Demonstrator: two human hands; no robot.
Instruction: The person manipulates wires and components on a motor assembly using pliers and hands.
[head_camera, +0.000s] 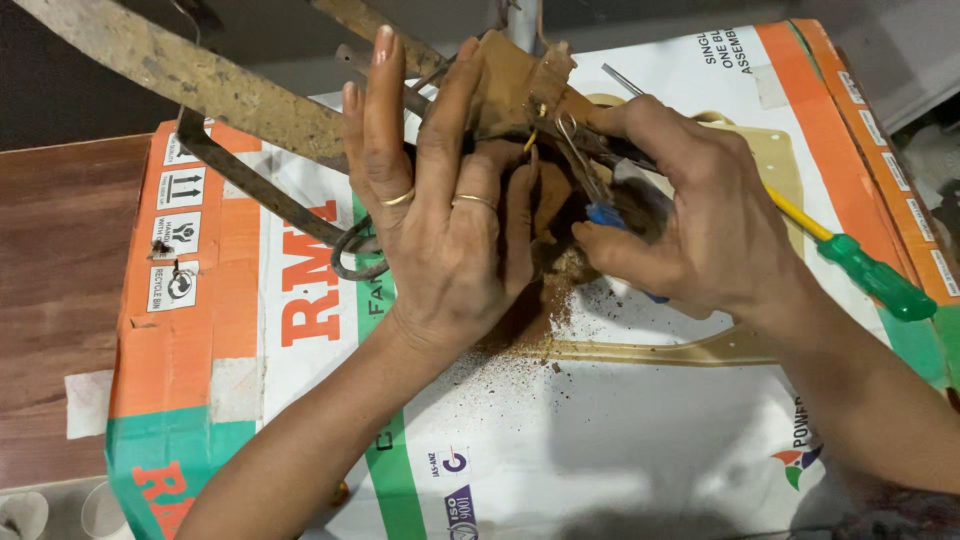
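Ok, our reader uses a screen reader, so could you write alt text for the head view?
Two bare hands work on a rusty brown metal part over a printed cardboard box: the left hand steadies it while the right hand grips blue-handled pliers. Brown dust lies beneath, and a green-handled screwdriver rests to the right.

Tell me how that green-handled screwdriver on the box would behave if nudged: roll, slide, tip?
The screwdriver lies flat on the cardboard box, clear of the right hand, so tipping is unlikely. Its handle looks rounded, so a sideways nudge would probably roll it, perhaps off the box edge close by. It looks rigid and probably light; the smooth plastic handle may slide easily on the printed surface.
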